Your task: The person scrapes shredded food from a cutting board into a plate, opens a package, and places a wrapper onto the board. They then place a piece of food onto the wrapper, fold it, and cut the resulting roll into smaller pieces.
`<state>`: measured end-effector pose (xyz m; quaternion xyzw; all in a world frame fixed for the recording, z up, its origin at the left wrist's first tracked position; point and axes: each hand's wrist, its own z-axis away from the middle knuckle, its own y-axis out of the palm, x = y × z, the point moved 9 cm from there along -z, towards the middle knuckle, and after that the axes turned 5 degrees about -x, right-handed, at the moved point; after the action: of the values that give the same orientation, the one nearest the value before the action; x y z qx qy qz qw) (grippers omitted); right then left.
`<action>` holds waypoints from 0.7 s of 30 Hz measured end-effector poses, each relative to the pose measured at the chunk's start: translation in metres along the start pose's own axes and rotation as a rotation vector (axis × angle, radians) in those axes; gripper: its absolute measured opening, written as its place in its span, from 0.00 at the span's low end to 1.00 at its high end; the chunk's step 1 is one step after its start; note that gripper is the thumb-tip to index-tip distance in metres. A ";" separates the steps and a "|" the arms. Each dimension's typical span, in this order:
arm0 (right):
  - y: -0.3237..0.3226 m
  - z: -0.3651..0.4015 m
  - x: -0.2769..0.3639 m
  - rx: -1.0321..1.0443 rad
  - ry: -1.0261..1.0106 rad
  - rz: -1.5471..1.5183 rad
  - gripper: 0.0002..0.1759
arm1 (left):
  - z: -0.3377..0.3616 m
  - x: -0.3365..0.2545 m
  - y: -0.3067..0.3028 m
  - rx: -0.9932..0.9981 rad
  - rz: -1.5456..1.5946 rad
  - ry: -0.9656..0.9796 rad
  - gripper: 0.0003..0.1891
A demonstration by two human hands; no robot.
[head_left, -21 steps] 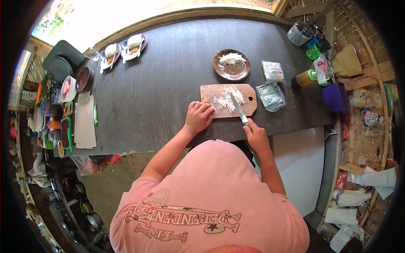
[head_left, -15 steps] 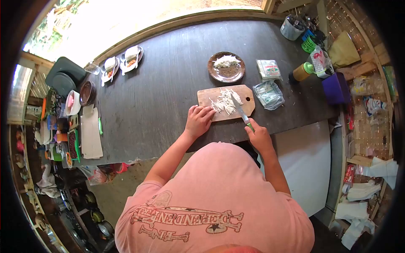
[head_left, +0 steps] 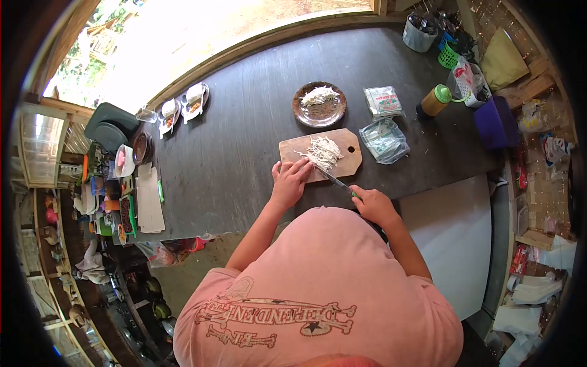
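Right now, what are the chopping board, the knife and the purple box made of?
The chopping board looks like smooth wood: flat and pale brown. The knife seems to have a metal blade, grey and shiny; its green handle is probably plastic. The purple box is likely plastic too, with its smooth, even color.

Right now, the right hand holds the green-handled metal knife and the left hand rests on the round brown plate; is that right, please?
Not quite: the left hand rests on the pale wooden cutting board, not the round brown plate, as the head view shows. The right hand holds the knife.
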<state>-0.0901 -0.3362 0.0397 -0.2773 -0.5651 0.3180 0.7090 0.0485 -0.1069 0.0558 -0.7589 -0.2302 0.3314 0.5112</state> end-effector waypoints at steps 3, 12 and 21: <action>-0.002 -0.006 -0.007 -0.008 0.003 -0.025 0.23 | -0.003 0.001 0.000 -0.010 0.081 -0.078 0.31; 0.018 -0.026 0.004 0.113 -0.191 -0.053 0.22 | 0.013 0.015 -0.008 -0.126 -0.053 -0.261 0.16; 0.005 -0.043 0.021 0.122 -0.306 -0.095 0.23 | 0.004 0.018 0.000 -0.171 -0.140 -0.346 0.22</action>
<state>-0.0451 -0.3186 0.0404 -0.1551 -0.6585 0.3561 0.6446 0.0576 -0.0920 0.0501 -0.7134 -0.3940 0.3999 0.4194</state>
